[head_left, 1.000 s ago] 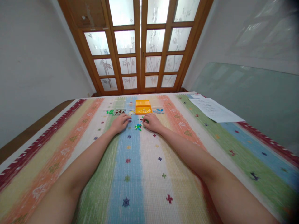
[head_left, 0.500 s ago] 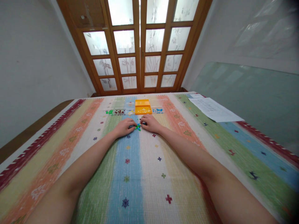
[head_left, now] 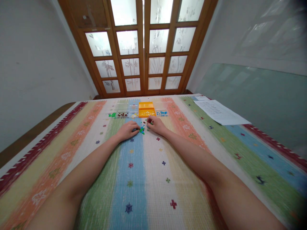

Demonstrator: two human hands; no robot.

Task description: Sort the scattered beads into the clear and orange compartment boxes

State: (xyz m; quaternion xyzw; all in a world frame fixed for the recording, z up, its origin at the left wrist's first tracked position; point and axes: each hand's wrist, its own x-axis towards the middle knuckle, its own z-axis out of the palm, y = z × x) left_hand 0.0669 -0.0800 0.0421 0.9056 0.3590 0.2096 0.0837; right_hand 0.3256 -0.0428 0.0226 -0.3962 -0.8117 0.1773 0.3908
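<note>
My left hand (head_left: 129, 131) rests on the blue stripe of the cloth, its fingers curled and closed at the edge of a small green-and-blue assembly of pieces (head_left: 142, 130). To the right of it, my right hand (head_left: 155, 125) is bent with thumb and fingertips drawn together, apart from the assembly. Whatever lies between those fingertips is too small to make out. Just beyond the assembly, between the hands, lie a few tiny dark red pieces (head_left: 144, 122).
Behind the hands stands an open orange box (head_left: 147, 108) with small pale pieces. Clear boxes beside it hold green pieces (head_left: 112, 115), dark red pieces (head_left: 123, 114), yellow pieces (head_left: 134, 115) and blue pieces (head_left: 161, 113). Paper sheets (head_left: 220, 111) lie at the right on the striped tablecloth (head_left: 158, 191).
My right hand has drawn away from the green-and-blue assembly, slightly to the right and upward, with its fingers more bent. My left hand has stayed in place.
</note>
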